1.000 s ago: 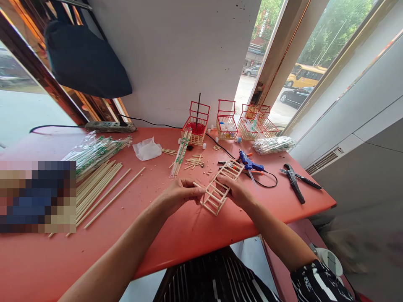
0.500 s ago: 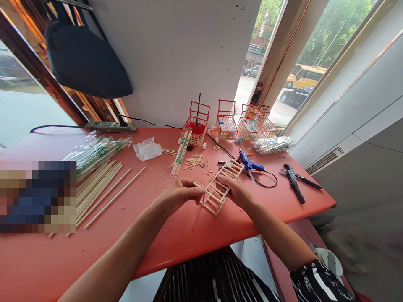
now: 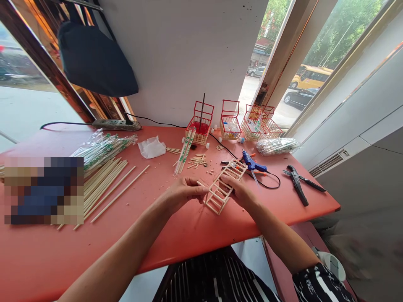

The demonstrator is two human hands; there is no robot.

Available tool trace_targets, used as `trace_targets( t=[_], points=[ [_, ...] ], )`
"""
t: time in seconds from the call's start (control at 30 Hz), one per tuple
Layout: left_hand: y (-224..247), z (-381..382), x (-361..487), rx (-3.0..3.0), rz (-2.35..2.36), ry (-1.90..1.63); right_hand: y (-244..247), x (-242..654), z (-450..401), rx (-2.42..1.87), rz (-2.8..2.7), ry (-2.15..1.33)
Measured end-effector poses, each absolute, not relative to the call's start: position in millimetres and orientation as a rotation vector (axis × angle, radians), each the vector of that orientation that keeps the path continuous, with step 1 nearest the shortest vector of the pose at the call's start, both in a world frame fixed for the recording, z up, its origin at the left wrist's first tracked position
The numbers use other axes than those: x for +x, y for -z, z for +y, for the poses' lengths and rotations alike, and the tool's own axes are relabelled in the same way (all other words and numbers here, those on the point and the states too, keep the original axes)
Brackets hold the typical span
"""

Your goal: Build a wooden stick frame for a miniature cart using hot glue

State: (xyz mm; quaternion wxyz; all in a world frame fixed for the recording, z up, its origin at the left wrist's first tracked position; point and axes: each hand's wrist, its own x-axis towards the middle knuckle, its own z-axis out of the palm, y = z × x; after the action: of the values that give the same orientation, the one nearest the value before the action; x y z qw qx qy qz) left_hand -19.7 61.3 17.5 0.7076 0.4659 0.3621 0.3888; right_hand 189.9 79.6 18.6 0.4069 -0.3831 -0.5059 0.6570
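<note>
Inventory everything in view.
stick frame: one, pale, between hands
table: one, red, beneath
glue gun: one, blue, beyond frame
pliers: one, black, right
baskets: several, red and pale, back
long sticks: many, pale, left
short sticks: many, pale, middle
stick packs: several, white-green, across table
plastic: one, white, back
power strip: one, grey, back left
bag: one, navy, hanging left
bus: one, yellow, outside
cars: at least two, black/grey, outside
left hand: one, holding frame
right hand: one, holding frame

– Please look behind the red desk (image 3: 189, 235). What to see there?
– To see there: a plain grey wall (image 3: 182, 54), with small dark specks up high.
– And to the right?
– Tall windows (image 3: 330, 54), letting in daylight, with green trees (image 3: 355, 33) and a yellow bus (image 3: 311, 77) outside; then a pale panel (image 3: 362, 109) with a slotted vent (image 3: 330, 162).
</note>
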Motion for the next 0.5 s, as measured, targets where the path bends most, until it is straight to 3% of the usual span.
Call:
trace_targets(
  t=[0.5],
  points=[
    [-18.7,60.1,-19.2,1.029,0.815,-0.87,-20.1,189.3,78.7,-0.95,-1.305,-1.663]
  ],
)
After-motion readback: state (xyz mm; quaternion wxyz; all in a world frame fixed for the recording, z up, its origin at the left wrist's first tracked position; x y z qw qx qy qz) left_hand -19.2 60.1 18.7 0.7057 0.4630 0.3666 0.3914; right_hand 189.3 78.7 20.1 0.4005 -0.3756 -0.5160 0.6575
